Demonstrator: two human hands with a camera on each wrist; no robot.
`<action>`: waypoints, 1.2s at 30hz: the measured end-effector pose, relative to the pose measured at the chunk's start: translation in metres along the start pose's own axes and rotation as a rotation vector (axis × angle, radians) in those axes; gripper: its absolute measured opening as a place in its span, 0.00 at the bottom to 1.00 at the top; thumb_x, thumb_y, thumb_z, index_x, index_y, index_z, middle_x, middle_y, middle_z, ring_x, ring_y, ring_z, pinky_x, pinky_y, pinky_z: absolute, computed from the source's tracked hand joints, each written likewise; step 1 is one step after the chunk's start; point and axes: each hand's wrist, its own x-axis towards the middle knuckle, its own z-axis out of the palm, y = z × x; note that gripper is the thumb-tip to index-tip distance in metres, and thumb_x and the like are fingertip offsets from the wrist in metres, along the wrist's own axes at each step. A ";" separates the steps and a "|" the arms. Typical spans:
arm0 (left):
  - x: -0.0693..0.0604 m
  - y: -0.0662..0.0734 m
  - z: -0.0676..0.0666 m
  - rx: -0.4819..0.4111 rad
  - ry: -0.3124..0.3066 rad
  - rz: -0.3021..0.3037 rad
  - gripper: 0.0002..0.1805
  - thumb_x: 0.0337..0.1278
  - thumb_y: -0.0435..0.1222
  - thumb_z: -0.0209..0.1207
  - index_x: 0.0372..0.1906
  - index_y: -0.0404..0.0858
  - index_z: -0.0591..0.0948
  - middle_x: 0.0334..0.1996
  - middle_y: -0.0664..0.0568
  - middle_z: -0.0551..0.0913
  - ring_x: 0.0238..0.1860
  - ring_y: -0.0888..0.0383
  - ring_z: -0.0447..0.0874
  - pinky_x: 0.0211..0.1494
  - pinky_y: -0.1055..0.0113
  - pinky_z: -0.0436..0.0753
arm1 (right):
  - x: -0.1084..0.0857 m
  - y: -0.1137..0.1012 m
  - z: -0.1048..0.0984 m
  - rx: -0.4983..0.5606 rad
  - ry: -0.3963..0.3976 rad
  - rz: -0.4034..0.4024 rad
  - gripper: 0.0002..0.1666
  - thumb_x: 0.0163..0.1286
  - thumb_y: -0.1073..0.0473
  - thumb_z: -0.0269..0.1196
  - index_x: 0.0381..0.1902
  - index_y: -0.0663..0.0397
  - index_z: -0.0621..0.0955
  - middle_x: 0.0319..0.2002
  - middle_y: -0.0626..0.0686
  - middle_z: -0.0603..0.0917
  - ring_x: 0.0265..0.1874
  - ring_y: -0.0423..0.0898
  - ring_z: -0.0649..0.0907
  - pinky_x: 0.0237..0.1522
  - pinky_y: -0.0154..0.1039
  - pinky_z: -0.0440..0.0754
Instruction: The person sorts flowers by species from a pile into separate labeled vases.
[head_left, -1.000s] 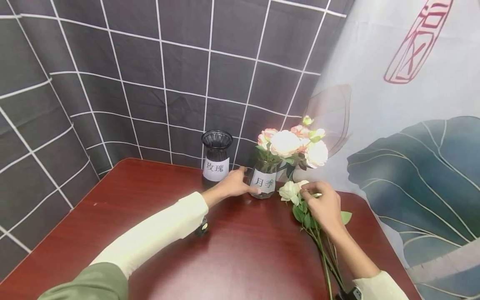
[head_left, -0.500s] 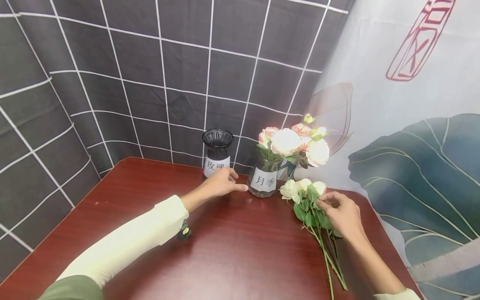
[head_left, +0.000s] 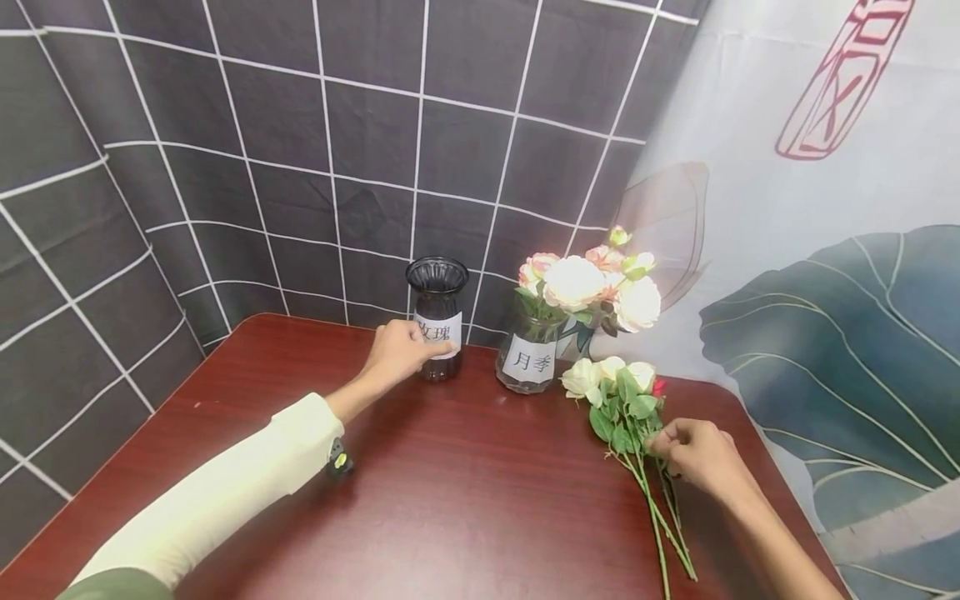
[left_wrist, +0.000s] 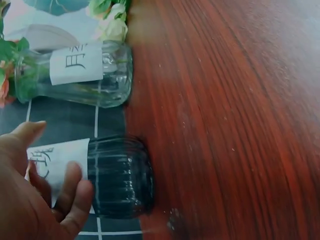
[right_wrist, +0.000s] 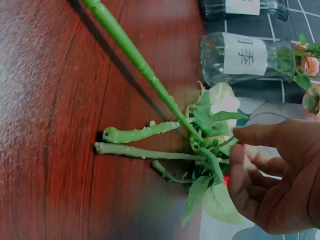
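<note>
A dark glass vase (head_left: 438, 279) stands upright with a white label. My left hand (head_left: 397, 354) is in front of its label, thumb extended and fingers loosely bent; whether they touch the glass I cannot tell. To its right is a clear glass vase (head_left: 517, 383), also labelled, holding pink and white flowers (head_left: 577, 283). Several white roses (head_left: 581, 379) lie on the table, with a red bloom (head_left: 659, 387) partly hidden among them. Beside their leaves and stems (right_wrist: 150, 77) is my right hand (head_left: 697, 454), thumb and forefinger apart near a leaf (right_wrist: 227, 146).
The reddish-brown table (head_left: 450, 500) carries both vases near its back edge. Behind it hangs a dark cloth (head_left: 262, 200) with a white grid. A pale cloth with a printed leaf (head_left: 847, 358) hangs at the right.
My left hand has moved left from the clear vase to the dark vase. My right hand has drawn back from the rose heads, down towards the stems, uncovering the blooms.
</note>
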 end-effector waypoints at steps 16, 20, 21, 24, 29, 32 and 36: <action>0.012 -0.004 0.009 -0.144 0.129 -0.080 0.50 0.43 0.55 0.89 0.60 0.37 0.67 0.57 0.41 0.71 0.60 0.44 0.72 0.67 0.47 0.77 | -0.010 0.004 0.018 0.012 -0.168 0.129 0.18 0.64 0.54 0.86 0.29 0.55 0.86 0.22 0.51 0.86 0.24 0.44 0.87 0.29 0.41 0.89; 0.020 -0.006 0.009 -0.153 0.095 -0.061 0.55 0.44 0.53 0.88 0.69 0.32 0.69 0.65 0.36 0.71 0.67 0.40 0.74 0.75 0.43 0.79 | -0.010 0.003 0.020 0.004 -0.180 0.131 0.19 0.62 0.55 0.87 0.27 0.55 0.86 0.22 0.51 0.87 0.23 0.44 0.88 0.29 0.41 0.90; 0.023 -0.007 0.009 -0.156 0.081 -0.056 0.56 0.45 0.52 0.88 0.72 0.31 0.69 0.67 0.35 0.71 0.68 0.39 0.75 0.77 0.43 0.79 | -0.010 0.003 0.020 0.002 -0.181 0.129 0.19 0.61 0.55 0.87 0.27 0.55 0.86 0.21 0.51 0.87 0.23 0.44 0.88 0.29 0.41 0.90; 0.029 -0.009 0.008 -0.152 0.045 -0.042 0.59 0.48 0.51 0.87 0.78 0.30 0.68 0.71 0.32 0.73 0.72 0.36 0.78 0.79 0.42 0.80 | -0.009 0.002 0.020 -0.003 -0.177 0.124 0.19 0.60 0.55 0.88 0.27 0.55 0.86 0.21 0.50 0.87 0.22 0.44 0.88 0.29 0.41 0.90; 0.035 -0.011 0.007 -0.154 -0.003 -0.012 0.56 0.52 0.51 0.86 0.81 0.34 0.71 0.71 0.33 0.83 0.71 0.36 0.84 0.77 0.41 0.82 | -0.007 -0.001 0.021 0.007 -0.178 0.119 0.17 0.59 0.58 0.88 0.25 0.56 0.87 0.19 0.50 0.88 0.21 0.44 0.90 0.29 0.41 0.92; 0.036 -0.012 0.005 -0.196 -0.039 -0.001 0.54 0.51 0.51 0.86 0.80 0.35 0.73 0.67 0.33 0.87 0.67 0.35 0.88 0.74 0.40 0.85 | -0.005 -0.003 0.021 0.016 -0.183 0.120 0.16 0.59 0.60 0.87 0.26 0.57 0.88 0.18 0.51 0.88 0.21 0.44 0.90 0.30 0.42 0.93; 0.045 -0.024 0.007 -0.239 -0.056 0.034 0.56 0.45 0.55 0.88 0.76 0.33 0.77 0.60 0.34 0.91 0.60 0.37 0.92 0.69 0.43 0.89 | -0.003 -0.004 0.021 0.027 -0.179 0.126 0.14 0.61 0.62 0.86 0.25 0.57 0.89 0.18 0.51 0.88 0.21 0.44 0.90 0.30 0.41 0.93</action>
